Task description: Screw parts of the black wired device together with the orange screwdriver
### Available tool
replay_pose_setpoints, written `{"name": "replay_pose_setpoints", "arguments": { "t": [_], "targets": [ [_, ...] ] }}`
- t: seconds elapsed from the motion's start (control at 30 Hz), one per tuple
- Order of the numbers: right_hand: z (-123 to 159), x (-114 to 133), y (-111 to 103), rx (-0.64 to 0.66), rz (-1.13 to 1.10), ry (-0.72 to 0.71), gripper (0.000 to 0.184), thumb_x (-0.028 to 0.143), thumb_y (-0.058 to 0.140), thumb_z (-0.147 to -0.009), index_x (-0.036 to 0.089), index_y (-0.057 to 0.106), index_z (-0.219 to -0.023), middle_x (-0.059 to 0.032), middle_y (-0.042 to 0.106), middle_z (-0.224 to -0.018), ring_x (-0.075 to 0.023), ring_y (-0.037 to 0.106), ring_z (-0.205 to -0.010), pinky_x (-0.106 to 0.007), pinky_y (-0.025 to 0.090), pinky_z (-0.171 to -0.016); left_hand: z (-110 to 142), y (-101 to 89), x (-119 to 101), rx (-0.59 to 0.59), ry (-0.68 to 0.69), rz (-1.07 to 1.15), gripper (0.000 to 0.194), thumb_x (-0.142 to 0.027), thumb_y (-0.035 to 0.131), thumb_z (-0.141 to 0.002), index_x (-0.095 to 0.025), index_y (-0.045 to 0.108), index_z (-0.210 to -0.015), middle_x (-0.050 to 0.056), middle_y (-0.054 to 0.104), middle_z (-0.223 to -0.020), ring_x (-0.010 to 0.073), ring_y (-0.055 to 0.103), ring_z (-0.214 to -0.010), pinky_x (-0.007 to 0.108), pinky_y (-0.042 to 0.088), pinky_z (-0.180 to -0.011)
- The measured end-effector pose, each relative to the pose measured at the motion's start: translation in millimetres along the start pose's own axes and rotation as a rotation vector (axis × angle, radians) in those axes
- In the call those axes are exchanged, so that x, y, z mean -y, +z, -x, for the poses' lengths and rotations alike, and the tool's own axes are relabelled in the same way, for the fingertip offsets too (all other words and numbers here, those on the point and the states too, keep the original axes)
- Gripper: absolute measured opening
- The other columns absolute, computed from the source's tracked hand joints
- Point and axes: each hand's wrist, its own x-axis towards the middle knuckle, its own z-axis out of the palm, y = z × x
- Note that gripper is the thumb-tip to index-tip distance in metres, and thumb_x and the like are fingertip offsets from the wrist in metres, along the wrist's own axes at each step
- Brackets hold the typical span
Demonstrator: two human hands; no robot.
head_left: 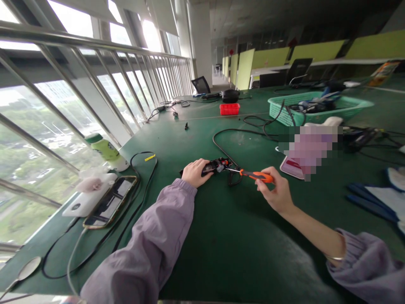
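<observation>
Left sleeve crosses table's near edge, left hand gripping black device, seemingly bracing it against the screwdriver gripped in right hand.

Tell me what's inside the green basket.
The green basket holds a jumble of blue and dark items, too tangled to name. Whatever lies beneath them is covered.

The left hand holds a black elongated device on the dark green table; the right hand grips an orange-and-black-handled screwdriver, its metal tip at the device.
</observation>
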Motion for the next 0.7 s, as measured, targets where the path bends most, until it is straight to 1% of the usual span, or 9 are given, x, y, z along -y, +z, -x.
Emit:
{"name": "replay_pose_setpoints", "arguments": {
  "t": [0.07, 0.13, 0.2, 0.33, 0.4, 0.47, 0.6, 0.63, 0.7],
  "targets": [
    [0.1, 1.0, -1.1, 0.026, 0.019, -0.003, 0.022, 0.031, 0.052, -0.079, 0.021, 0.047, -0.060, 0.0030, 0.050, -0.051, -0.0112, 0.047, -0.047, -0.025, 0.037, -0.050, 0.9, 0.1, -1.1, -0.001, -0.003, -0.011, 0.036, -0.042, 0.053, -0.080, -0.021, 0.055, -0.110, 0.004, 0.064, -0.103, 0.0207, 0.061, -0.096, 0.033, 0.048, -0.081],
    [0.5, 2.0, -2.0, 0.047, 0.033, -0.009, 0.031, 0.034, 0.051, -0.080, 0.021, 0.044, -0.053, 0.0032, 0.046, -0.046, -0.0106, 0.044, -0.045, -0.025, 0.035, -0.049, 1.8, -0.2, -2.6, -0.002, -0.004, -0.021, 0.037, -0.041, 0.053, -0.081, -0.021, 0.055, -0.111, 0.004, 0.064, -0.104, 0.0209, 0.061, -0.096, 0.033, 0.047, -0.082],
    [1.3, 3.0, -2.3, 0.047, 0.036, -0.015, 0.029, 0.034, 0.051, -0.080, 0.021, 0.045, -0.055, 0.0030, 0.047, -0.048, -0.0108, 0.045, -0.046, -0.025, 0.035, -0.050, 2.7, -0.6, -4.0, -0.007, 0.000, -0.027, 0.037, -0.040, 0.053, -0.081, -0.020, 0.055, -0.111, 0.005, 0.064, -0.104, 0.0212, 0.061, -0.097, 0.033, 0.047, -0.082],
    [3.0, 3.9, -1.7, 0.011, 0.032, -0.024, 0.013, 0.031, 0.053, -0.078, 0.021, 0.048, -0.074, 0.0028, 0.053, -0.059, -0.0121, 0.050, -0.053, -0.025, 0.038, -0.054, 4.2, -0.5, -5.2, -0.017, 0.008, -0.034, 0.037, -0.041, 0.051, -0.082, -0.020, 0.055, -0.112, 0.005, 0.064, -0.105, 0.0217, 0.060, -0.097, 0.034, 0.046, -0.082],
    [3.1, 3.8, -1.5, -0.006, 0.040, -0.025, 0.010, 0.029, 0.053, -0.077, 0.021, 0.047, -0.080, 0.0032, 0.053, -0.061, -0.0121, 0.050, -0.053, -0.025, 0.038, -0.054, 4.6, 0.0, -5.1, -0.017, 0.003, -0.040, 0.036, -0.041, 0.050, -0.083, -0.020, 0.055, -0.113, 0.005, 0.064, -0.105, 0.0213, 0.060, -0.097, 0.034, 0.045, -0.082],
    [2.6, 3.5, -1.8, -0.006, 0.057, -0.031, 0.011, 0.029, 0.053, -0.077, 0.021, 0.047, -0.074, 0.0039, 0.050, -0.058, -0.0114, 0.046, -0.051, -0.025, 0.036, -0.053, 4.7, 0.5, -5.0, -0.015, 0.000, -0.043, 0.036, -0.041, 0.049, -0.083, -0.021, 0.055, -0.113, 0.005, 0.064, -0.105, 0.0209, 0.060, -0.097, 0.033, 0.045, -0.083],
    [1.6, 3.0, -2.2, 0.018, 0.084, -0.043, 0.030, 0.034, 0.051, -0.079, 0.021, 0.042, -0.054, 0.0040, 0.041, -0.048, -0.0102, 0.039, -0.046, -0.025, 0.031, -0.049, 4.2, 0.7, -5.4, -0.015, -0.003, -0.046, 0.036, -0.040, 0.050, -0.083, -0.021, 0.054, -0.113, 0.005, 0.065, -0.105, 0.0215, 0.060, -0.099, 0.034, 0.045, -0.084],
    [1.6, 2.9, -2.0, 0.018, 0.083, -0.043, 0.029, 0.034, 0.051, -0.080, 0.021, 0.043, -0.055, 0.0037, 0.042, -0.049, -0.0103, 0.040, -0.047, -0.025, 0.031, -0.049, 4.0, 0.7, -5.6, -0.015, -0.004, -0.048, 0.036, -0.040, 0.050, -0.083, -0.020, 0.054, -0.113, 0.006, 0.065, -0.105, 0.0217, 0.060, -0.099, 0.034, 0.045, -0.084],
    [2.2, 2.4, -1.1, 0.008, 0.073, -0.043, 0.019, 0.033, 0.051, -0.080, 0.021, 0.047, -0.066, 0.0031, 0.048, -0.055, -0.0110, 0.044, -0.050, -0.025, 0.035, -0.052, 3.6, 0.7, -5.7, -0.010, 0.000, -0.055, 0.036, -0.040, 0.050, -0.083, -0.020, 0.054, -0.113, 0.006, 0.065, -0.104, 0.0219, 0.060, -0.098, 0.034, 0.045, -0.083]
  ]
}}
